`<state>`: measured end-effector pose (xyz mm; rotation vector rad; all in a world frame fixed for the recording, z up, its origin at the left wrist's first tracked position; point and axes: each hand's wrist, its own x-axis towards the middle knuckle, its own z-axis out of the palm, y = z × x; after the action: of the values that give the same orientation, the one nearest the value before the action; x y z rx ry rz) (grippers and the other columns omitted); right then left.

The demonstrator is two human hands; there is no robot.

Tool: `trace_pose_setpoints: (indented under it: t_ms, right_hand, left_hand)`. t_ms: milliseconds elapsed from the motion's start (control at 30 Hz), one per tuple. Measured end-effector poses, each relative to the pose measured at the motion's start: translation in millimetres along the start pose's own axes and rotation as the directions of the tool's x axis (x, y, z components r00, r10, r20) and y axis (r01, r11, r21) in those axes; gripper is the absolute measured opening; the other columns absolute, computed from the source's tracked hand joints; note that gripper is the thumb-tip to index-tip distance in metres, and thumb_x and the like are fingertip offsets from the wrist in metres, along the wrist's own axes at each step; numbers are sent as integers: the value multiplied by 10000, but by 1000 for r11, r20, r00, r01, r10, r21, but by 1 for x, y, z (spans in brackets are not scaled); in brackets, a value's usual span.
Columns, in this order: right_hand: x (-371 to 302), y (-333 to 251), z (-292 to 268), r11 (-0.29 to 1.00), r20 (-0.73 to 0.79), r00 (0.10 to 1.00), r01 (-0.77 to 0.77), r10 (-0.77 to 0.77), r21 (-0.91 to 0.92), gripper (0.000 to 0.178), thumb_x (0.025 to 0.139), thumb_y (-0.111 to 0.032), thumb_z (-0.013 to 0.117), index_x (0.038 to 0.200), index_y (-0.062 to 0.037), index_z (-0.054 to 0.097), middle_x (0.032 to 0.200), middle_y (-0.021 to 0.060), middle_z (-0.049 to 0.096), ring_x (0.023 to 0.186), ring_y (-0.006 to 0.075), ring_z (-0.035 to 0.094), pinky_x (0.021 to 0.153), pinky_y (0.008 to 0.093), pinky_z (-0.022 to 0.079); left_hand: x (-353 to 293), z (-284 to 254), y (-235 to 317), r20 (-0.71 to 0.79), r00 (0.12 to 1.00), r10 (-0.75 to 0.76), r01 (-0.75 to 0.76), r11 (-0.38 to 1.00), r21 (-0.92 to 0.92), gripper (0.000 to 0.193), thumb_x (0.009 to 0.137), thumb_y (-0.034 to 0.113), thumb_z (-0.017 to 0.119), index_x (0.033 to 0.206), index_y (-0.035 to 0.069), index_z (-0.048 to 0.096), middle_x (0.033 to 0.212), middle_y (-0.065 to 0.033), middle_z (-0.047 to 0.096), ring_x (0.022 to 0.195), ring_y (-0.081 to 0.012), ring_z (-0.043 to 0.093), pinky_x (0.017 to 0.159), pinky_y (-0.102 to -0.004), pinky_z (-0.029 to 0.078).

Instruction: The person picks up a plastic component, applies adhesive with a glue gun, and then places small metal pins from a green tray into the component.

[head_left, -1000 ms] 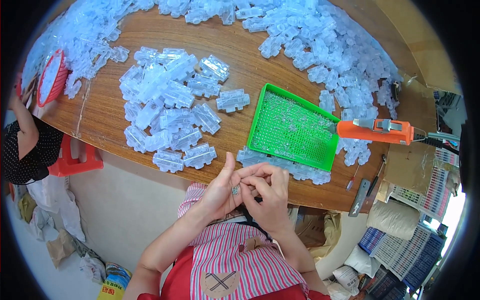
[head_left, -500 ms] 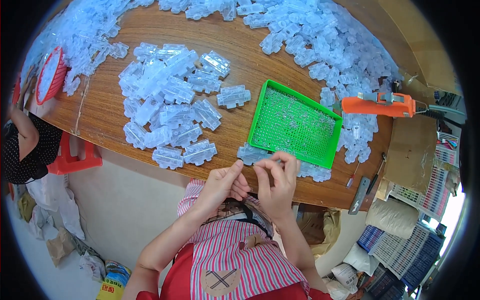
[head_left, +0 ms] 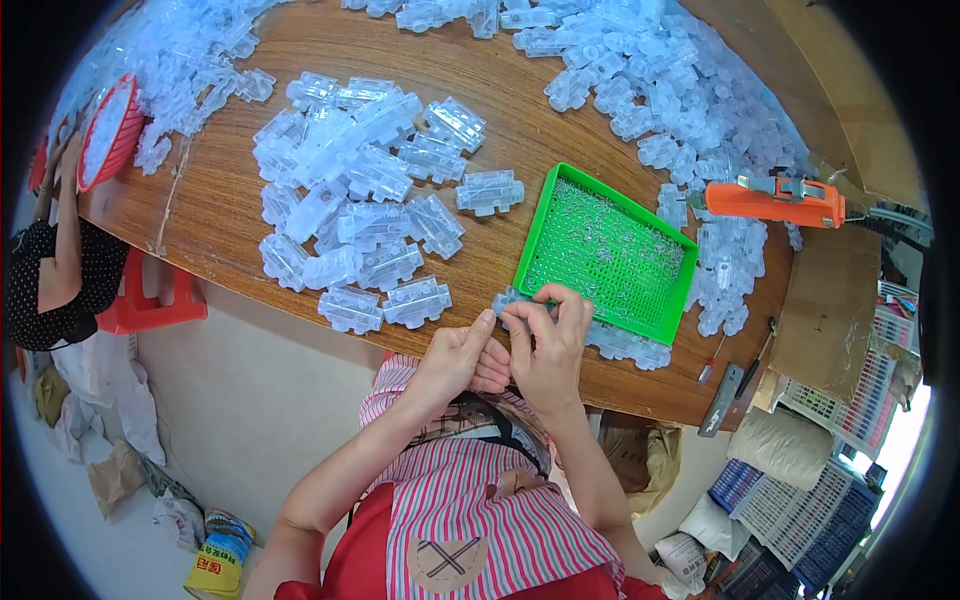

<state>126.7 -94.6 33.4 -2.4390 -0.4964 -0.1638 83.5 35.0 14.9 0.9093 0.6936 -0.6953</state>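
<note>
My left hand (head_left: 463, 358) is half curled with its palm turned up and its fingers pressed together at the table's front edge. Any small thing lying in it is too small to make out. Right beside it, my right hand (head_left: 552, 340) bends over in a pinch of thumb and forefinger; what sits between the tips is hidden. A green perforated tray (head_left: 540, 222) of small metal screws (head_left: 605, 240) stands just beyond my right hand. Clear plastic housings (head_left: 628, 346) lie along the tray's near side, partly covered by that hand.
Clear plastic housings (head_left: 375, 175) are heaped left of the tray, with larger piles (head_left: 690, 110) behind. An orange electric screwdriver (head_left: 775, 203) is at the right, near a small screwdriver (head_left: 712, 360) and a grey-handled tool (head_left: 720, 400). Far left, a co-worker's arm (head_left: 68, 235) reaches toward a red basket (head_left: 112, 130).
My right hand has come down closer to my left, and its fingertips have drawn together. The whole view has shifted slightly. The co-worker's arm has risen toward the red basket.
</note>
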Motion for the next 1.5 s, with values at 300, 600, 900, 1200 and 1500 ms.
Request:
trace_pose_setpoints:
  t_ms: [300, 600, 900, 1200, 1500]
  right_hand:
    - [5, 3, -27, 988, -148, 979, -124, 137, 93, 95, 779, -39, 663, 865, -47, 626, 871, 112, 519, 837, 262, 500, 759, 356, 410]
    - [84, 53, -159, 887, -638, 759, 200, 129, 417, 733, 858, -320, 617, 1386, -10, 213, 1309, 173, 417, 1242, 279, 420, 1012, 424, 354]
    - [84, 80, -173, 628, -168, 949, -38, 265, 777, 447, 819, -198, 702, 1182, 0, 531, 1016, 94, 632, 909, 165, 610, 848, 337, 489]
    - [90, 87, -161, 643, -208, 941, -14, 268, 766, 264, 791, -193, 731, 957, -36, 599, 862, 1, 591, 776, 75, 548, 691, 238, 456]
    - [83, 94, -149, 559, -210, 941, 27, 265, 829, 305, 790, -248, 732, 937, -22, 590, 888, 29, 520, 776, 114, 534, 698, 267, 445]
  left_hand:
    - [-7, -2, 13, 22, 1000, -5, 7, 996, -92, 587, 943, 524, 408, 778, -4, 607, 717, -122, 651, 619, -174, 650, 585, -269, 555]
    - [36, 63, 72, 186, 872, 452, -398, 877, -268, 538, 986, 474, 304, 1006, -1, 555, 980, -132, 627, 933, -191, 607, 881, -319, 482]
    - [93, 102, 85, 422, 548, 722, -819, 362, 444, 583, 1008, 429, 233, 1167, -10, 582, 1055, -167, 658, 1106, -248, 573, 967, -342, 392]
    - [101, 106, 79, 658, 406, 635, -731, -206, 650, 460, 975, 147, 375, 1408, 47, 257, 1290, -154, 519, 1302, -392, 341, 1112, -460, 205]
    - [96, 112, 91, 755, 405, 515, -868, -44, 495, 758, 859, -74, 482, 1473, 84, 65, 1486, -188, 235, 1355, -336, 278, 1089, -390, 287]
